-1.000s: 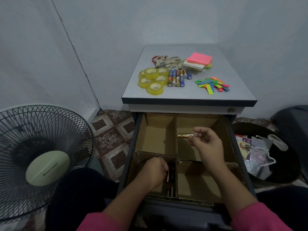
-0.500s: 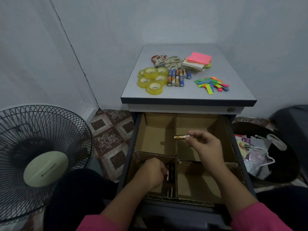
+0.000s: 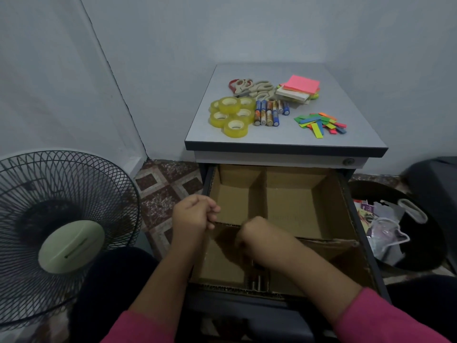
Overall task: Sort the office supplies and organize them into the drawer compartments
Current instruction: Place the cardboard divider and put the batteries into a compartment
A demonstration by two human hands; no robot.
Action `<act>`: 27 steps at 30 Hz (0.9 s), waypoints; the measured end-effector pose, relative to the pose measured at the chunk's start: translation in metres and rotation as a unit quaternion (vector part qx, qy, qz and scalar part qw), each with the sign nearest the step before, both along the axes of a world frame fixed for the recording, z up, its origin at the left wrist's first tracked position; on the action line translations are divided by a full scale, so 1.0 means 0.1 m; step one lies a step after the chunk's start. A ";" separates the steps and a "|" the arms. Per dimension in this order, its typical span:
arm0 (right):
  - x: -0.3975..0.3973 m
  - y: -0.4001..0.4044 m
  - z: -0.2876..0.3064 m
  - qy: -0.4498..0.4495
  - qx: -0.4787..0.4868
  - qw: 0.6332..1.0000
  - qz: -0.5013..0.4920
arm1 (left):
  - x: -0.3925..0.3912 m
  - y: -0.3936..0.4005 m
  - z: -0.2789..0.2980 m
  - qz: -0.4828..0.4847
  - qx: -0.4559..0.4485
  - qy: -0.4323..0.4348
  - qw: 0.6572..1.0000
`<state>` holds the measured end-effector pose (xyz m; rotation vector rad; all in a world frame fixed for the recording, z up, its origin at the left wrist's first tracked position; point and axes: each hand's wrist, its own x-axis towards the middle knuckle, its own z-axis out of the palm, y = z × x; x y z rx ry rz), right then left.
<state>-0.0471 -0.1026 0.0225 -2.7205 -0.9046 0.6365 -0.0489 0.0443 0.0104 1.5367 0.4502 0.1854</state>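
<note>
Head view. I read the step in hand as laying batteries into the narrow slot (image 3: 257,276) at the drawer's (image 3: 346,194) front edge, between its two front compartments. My right hand (image 3: 256,235) is reaching down into that slot, fingers pointed away from the camera; I cannot tell whether they grip a battery or have let one go. My left hand (image 3: 194,215) hovers at the drawer's left edge, fingers curled in, and nothing shows between them. A few stowed batteries (image 3: 257,284) lie at the front end of the slot, dim but recognisable by their metal ends.

To do this well, I judge each cell should go in lengthwise, parallel to those already there, and be released low so it does not roll or tip across the divider. The cardboard walls look soft; pressing on them could collapse the slot.

Remaining stock sits on the cabinet top (image 3: 366,134): more batteries (image 3: 268,113) near the middle, tape rolls (image 3: 232,115) toward the left edge, scissors (image 3: 252,86) and sticky notes (image 3: 299,89) toward the back, coloured tabs (image 3: 320,123) toward the right edge.

Labels: the batteries carry orange and blue wrappers, but no brand or wording is legible. No other readable writing.
</note>
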 end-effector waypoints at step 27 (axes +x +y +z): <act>-0.21 0.28 -0.26 -0.062 -0.168 0.983 0.032 | -0.03 -0.04 0.00 -0.010 -0.021 0.018 1.000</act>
